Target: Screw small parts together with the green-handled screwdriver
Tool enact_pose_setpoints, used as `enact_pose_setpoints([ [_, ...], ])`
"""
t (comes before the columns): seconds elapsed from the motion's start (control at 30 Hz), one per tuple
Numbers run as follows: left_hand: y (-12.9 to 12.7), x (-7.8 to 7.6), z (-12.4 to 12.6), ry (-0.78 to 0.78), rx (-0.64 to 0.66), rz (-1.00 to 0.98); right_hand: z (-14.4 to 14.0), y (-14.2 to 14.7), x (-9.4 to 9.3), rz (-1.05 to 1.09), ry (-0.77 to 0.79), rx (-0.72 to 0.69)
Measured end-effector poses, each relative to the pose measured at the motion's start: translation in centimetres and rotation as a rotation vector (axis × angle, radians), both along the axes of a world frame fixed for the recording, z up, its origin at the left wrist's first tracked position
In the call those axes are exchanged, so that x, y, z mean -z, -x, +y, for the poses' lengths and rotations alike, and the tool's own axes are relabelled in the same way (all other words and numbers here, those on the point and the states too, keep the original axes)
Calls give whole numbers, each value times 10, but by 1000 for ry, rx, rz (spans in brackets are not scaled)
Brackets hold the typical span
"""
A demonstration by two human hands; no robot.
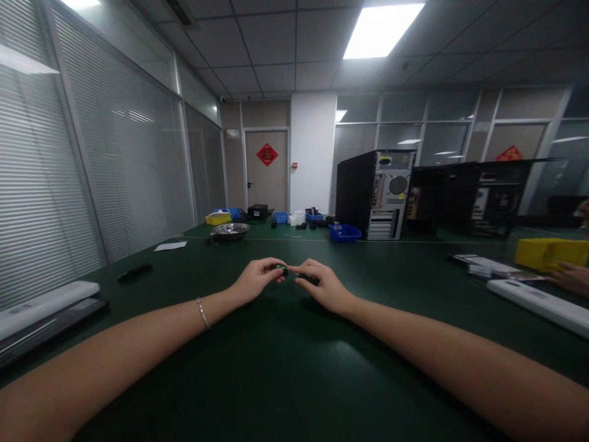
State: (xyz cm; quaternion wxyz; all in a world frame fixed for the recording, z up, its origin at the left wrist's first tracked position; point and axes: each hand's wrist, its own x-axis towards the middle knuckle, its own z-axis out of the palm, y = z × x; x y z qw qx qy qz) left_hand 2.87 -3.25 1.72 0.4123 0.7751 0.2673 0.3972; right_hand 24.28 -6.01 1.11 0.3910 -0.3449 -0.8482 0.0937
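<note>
Both my arms reach out over the dark green table (285, 368), and the hands meet at its middle. My left hand (257, 279), with a thin bracelet on its wrist, pinches a small dark part (281, 268) between thumb and fingers. My right hand (322, 285) touches the same small part from the right with its fingertips, fingers curled. The part is too small and dark to make out in detail.
A white flat device (43, 304) lies at left, a small black object (134, 272) beyond it. A metal bowl (230, 230), yellow and blue bins and an open computer tower (375, 193) stand at the back. Another person's hand (570, 277) rests by a yellow bin (550, 252) at right.
</note>
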Motion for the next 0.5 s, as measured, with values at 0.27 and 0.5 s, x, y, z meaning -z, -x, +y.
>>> enact_pose_setpoints([
  [0.27,-2,-4,-3,28,-2,-18,0,-1,0,17,-5,-19],
  [0.5,-4,-1,0,118,27,-104,-1,1,-2,43,15,-31],
])
